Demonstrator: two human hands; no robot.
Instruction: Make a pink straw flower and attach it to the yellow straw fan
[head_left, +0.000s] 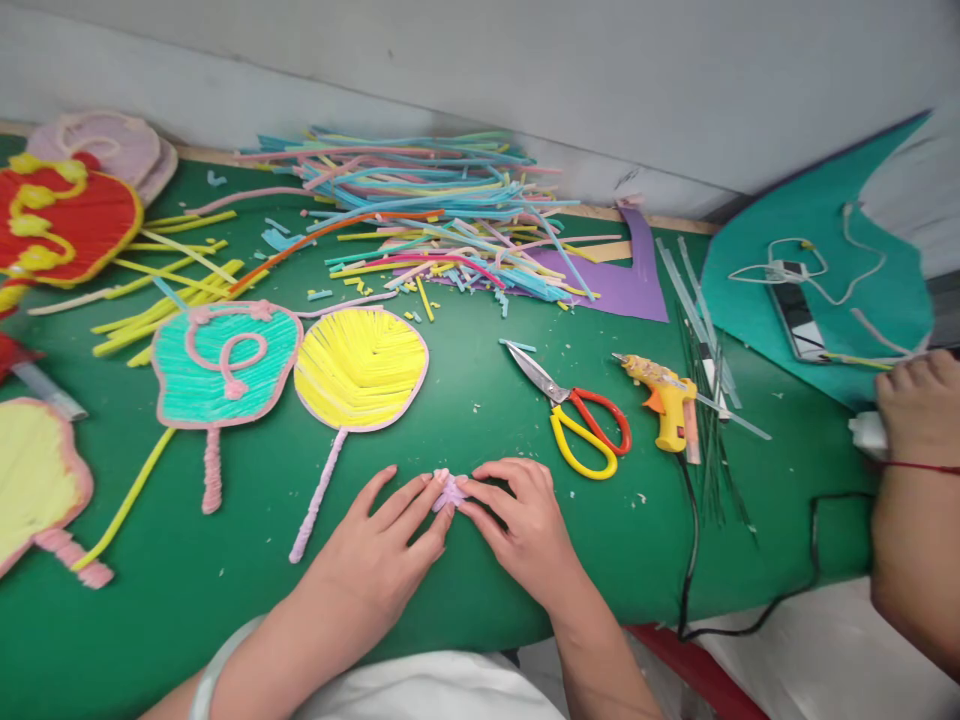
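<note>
Between my two hands, low over the green table, is a small lilac pipe-cleaner piece bent into a flower-like shape. The thumb and fingertips of my left hand pinch its left side. My right hand pinches its right side with thumb and forefinger. Fingertips cover part of it. Up and left of my hands lies a yellow round fan with a lilac rim and wrapped handle. Beside that is a turquoise fan with pink trim and a pink curl.
Scissors and a yellow glue gun with a black cord lie to the right. Cut pipe cleaners are heaped at the back. Another person's hand rests at right near a teal board with a phone.
</note>
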